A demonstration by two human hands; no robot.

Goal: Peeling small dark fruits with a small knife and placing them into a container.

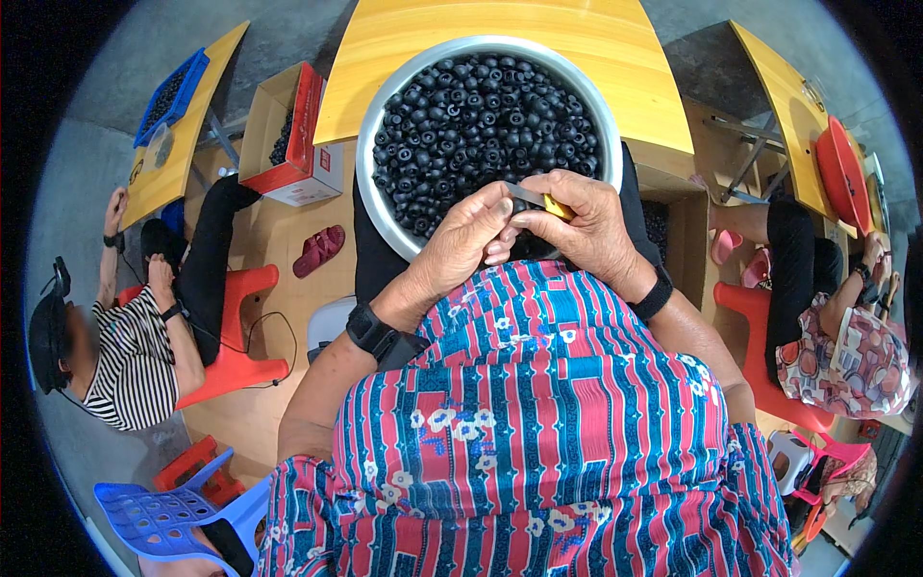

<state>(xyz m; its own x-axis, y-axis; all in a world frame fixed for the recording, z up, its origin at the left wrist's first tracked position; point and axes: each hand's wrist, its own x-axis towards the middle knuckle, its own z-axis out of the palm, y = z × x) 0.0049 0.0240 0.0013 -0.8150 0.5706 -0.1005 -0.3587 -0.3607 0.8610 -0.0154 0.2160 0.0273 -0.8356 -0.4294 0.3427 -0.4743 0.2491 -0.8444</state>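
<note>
A wide metal basin point(373, 197) is heaped with small round black pieces point(486, 125), many with a hole or hollow in one end. Over its near rim, my right hand point(585, 216) is closed round the yellow handle of a small knife point(557, 207), whose short grey blade points left. My left hand point(471, 236) meets it, thumb and fingers pinched together beside the blade. A dark bit shows between the two hands, but what the left fingers grip is mostly hidden.
The basin overlaps a yellow wooden table point(625, 58). Left is an open red-and-white carton point(303, 178) and a dark red slipper point(318, 251); right, a cardboard box point(687, 231). People sit on red stools at both sides, by tables holding a blue crate point(173, 96) and red basin point(839, 175).
</note>
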